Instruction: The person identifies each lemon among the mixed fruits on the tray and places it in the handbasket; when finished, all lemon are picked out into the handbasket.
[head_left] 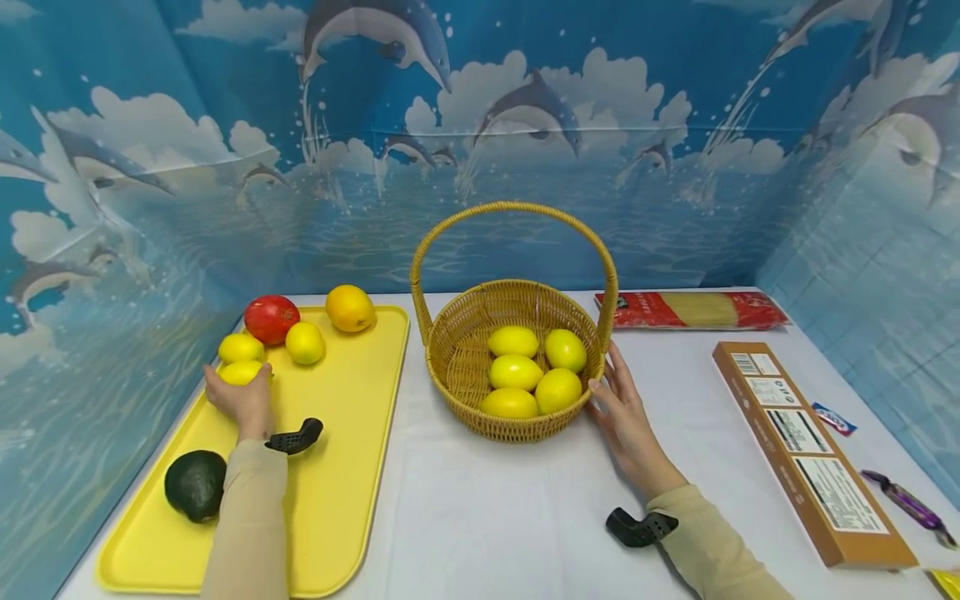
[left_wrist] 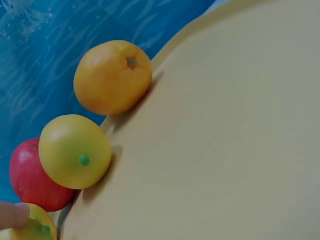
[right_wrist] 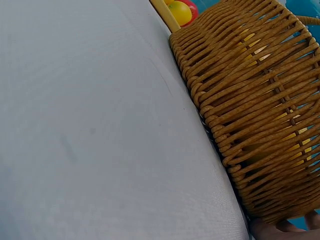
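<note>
Lemon sits pinched by the left hand at the yellow tray; right hand, fingers spread, touches the basket on white cloth before dolphin-printed curtains.

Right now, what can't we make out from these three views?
- Head: near side of the gripped lemon, hidden by the left grip.
- Head: fine print on the brown carton, too small.
- Head: yellow item, lower right, cut off by the frame edge; unidentifiable.
- Right wrist: number of lemons inside, hidden by the wicker basket wall.
- Right wrist: most of the right grip, cut off at the bottom-right corner.
</note>
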